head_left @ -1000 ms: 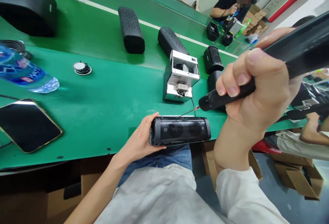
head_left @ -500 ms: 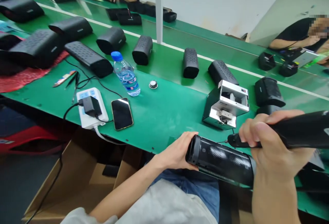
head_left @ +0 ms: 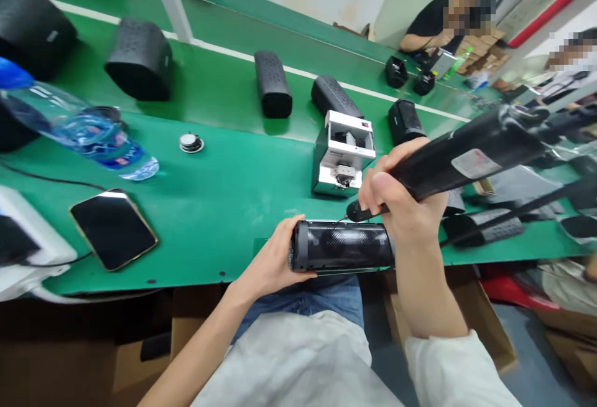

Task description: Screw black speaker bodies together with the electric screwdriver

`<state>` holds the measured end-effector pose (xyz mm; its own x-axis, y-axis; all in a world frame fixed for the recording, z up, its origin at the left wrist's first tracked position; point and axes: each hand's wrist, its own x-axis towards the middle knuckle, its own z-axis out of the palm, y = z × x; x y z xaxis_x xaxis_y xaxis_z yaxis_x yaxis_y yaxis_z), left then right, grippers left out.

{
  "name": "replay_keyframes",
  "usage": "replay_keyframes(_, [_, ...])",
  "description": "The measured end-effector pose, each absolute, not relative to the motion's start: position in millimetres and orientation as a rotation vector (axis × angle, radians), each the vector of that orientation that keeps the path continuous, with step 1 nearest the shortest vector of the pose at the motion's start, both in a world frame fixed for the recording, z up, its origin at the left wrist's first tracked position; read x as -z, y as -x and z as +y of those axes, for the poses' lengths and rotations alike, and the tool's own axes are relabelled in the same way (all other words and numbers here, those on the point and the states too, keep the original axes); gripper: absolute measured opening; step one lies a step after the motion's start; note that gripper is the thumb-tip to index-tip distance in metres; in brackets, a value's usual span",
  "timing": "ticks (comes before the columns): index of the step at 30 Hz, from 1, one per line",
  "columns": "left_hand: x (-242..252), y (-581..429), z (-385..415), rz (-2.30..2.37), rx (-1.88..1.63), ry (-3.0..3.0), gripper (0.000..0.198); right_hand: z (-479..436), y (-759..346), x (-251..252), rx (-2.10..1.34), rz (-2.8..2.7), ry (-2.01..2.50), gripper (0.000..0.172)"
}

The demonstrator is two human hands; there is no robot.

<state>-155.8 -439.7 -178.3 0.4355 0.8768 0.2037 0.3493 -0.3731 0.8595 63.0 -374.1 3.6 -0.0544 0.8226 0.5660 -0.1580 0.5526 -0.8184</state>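
My left hand (head_left: pixel 270 261) is closed round the left end of a black cylindrical speaker (head_left: pixel 340 247) that lies on its side at the near edge of the green table (head_left: pixel 233 208). My right hand (head_left: pixel 403 201) grips a long black electric screwdriver (head_left: pixel 466 155). Its thin bit points down and left and meets the top of the speaker. A small white and metal screw feeder box (head_left: pixel 342 153) stands just behind the speaker.
A phone (head_left: pixel 113 228), a water bottle (head_left: pixel 84 136) on its side and a white power strip (head_left: pixel 23 245) lie at the left. A small round speaker driver (head_left: pixel 191 142) and several black speaker shells, among them one (head_left: pixel 273 83), sit farther back. A seated person (head_left: pixel 438 18) works far right.
The view has swung back to the right and closer. The speaker has gone from tilted to level. The screwdriver has come lower, with its bit now on the speaker's top.
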Motion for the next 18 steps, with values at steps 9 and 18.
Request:
replay_keyframes(9, [180.2, 156.8, -439.9, 1.070, -0.853, -1.937, 0.114, -326.9, -72.2, -53.2, -0.335, -1.233, 0.658, 0.043])
replay_keyframes(18, [179.5, 157.0, -440.6, 1.083, -0.823, -1.950, 0.115, -267.6, -73.1, -20.3, -0.394, -1.250, 0.840, 0.069])
